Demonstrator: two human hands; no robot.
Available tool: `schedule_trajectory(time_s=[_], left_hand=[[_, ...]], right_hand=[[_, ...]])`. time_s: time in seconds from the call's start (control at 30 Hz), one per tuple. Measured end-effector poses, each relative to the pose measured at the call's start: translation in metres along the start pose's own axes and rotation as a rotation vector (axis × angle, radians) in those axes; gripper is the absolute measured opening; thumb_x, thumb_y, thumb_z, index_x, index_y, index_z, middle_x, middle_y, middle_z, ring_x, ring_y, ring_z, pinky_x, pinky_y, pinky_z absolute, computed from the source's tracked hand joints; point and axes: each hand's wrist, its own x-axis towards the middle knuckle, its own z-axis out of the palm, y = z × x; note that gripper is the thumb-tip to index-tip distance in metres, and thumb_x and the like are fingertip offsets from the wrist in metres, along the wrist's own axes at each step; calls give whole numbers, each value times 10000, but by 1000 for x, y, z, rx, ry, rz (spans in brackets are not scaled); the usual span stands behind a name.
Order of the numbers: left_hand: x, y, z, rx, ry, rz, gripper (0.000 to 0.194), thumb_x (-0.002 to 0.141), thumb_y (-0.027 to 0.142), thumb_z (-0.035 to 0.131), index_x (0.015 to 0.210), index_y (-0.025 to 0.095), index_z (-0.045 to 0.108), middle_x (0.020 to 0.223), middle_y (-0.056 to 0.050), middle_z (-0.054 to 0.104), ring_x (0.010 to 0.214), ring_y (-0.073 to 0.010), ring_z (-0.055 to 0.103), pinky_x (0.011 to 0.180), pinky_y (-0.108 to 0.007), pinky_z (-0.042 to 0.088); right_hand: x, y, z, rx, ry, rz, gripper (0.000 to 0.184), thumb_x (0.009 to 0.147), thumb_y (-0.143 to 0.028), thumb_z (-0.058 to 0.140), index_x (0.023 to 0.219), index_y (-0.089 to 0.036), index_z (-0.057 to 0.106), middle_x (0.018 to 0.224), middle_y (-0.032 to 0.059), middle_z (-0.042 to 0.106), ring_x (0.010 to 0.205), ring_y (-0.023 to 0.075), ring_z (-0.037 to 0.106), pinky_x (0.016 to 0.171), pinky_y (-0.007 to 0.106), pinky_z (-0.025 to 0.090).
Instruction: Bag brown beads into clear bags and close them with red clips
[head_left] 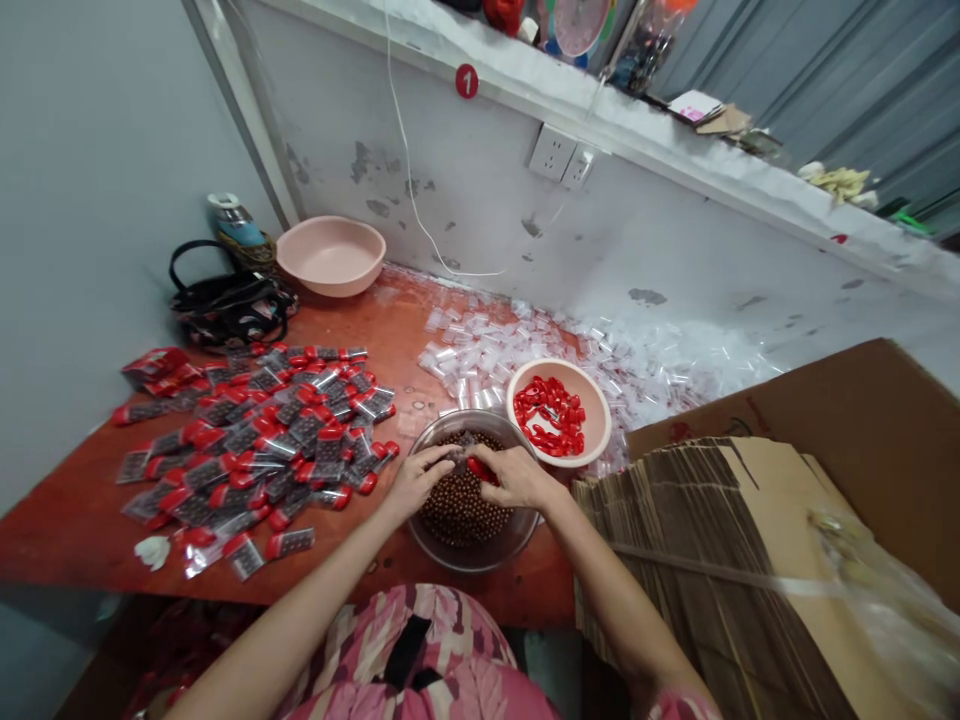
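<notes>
Both hands meet over a metal bowl filled with small brown beads. My left hand pinches a small transparent plastic container, partly covered by the fingers. In the curled fingers of my right hand is a red plastic cap, close beside the container. Whether the two pieces touch I cannot tell. Just behind and to the right, a pale pink bowl holds several loose red caps.
Filled containers with red caps lie heaped at left on the red table. Transparent containers spread along the wall. At right stand stacked cardboard sheets. A pink basin and a black handbag sit at back left.
</notes>
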Motion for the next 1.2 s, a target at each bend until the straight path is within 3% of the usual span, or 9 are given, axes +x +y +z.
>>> schedule_trajectory(time_s=[0.17,0.33,0.47,0.57,0.67,0.8,0.93,1.07,1.2], left_hand=[[2,-3,-4,-182,62,-93,292,656,321,637,918,196,670,976,-50,670,944,-244,587,874,-392,428],[-1,-2,6,-562,8,-274,333,674,328,641,973,182,625,977,-56,646,865,-211,613,733,-353,514],[-2,5,16,-674,-24,-311,306,711,293,622,987,163,614,1016,-74,628,883,-196,609,740,-323,518],[-1,8,22,-708,-16,-326,309,706,286,627,989,160,611,1009,-77,632,879,-195,611,736,-323,523],[0,10,27,-712,32,-301,327,689,268,643,997,164,604,997,-64,631,861,-183,610,716,-310,530],[2,10,30,-644,51,-232,322,682,274,643,984,164,613,985,-53,632,861,-186,601,722,-322,524],[2,13,29,-495,46,-165,327,681,311,630,970,157,628,1002,-71,639,901,-225,592,777,-366,496],[-2,14,26,-432,48,-109,338,695,308,615,1001,163,622,1043,-82,627,948,-243,576,805,-370,480],[-8,17,21,-531,42,-116,317,705,295,611,994,166,620,1189,-91,539,972,-255,563,754,-371,508]], right_hand=[[-14,14,5,175,27,115,434,701,-229,532,1129,-242,459,688,-28,577,562,130,500,576,225,334],[-10,15,18,719,314,295,387,728,-268,550,1087,-230,409,745,-27,565,601,113,518,563,218,401],[3,13,28,1099,514,385,258,708,-315,591,876,-207,427,821,10,594,702,138,568,615,260,465],[11,10,33,1253,701,406,238,697,-304,599,796,-203,409,913,42,604,800,166,583,708,322,475],[13,5,38,1170,744,391,215,679,-285,609,731,-193,421,896,39,604,810,167,575,757,325,453],[8,1,37,767,669,384,104,715,-270,549,761,-191,501,736,-2,560,679,131,523,675,261,431],[3,4,26,496,525,187,168,726,-191,485,886,-199,536,808,24,574,739,148,516,723,273,411],[5,9,18,523,513,68,115,726,-182,495,835,-192,528,870,40,575,816,161,529,770,291,416],[6,11,18,653,491,35,107,730,-185,511,837,-185,518,945,54,583,880,167,549,802,306,425]])
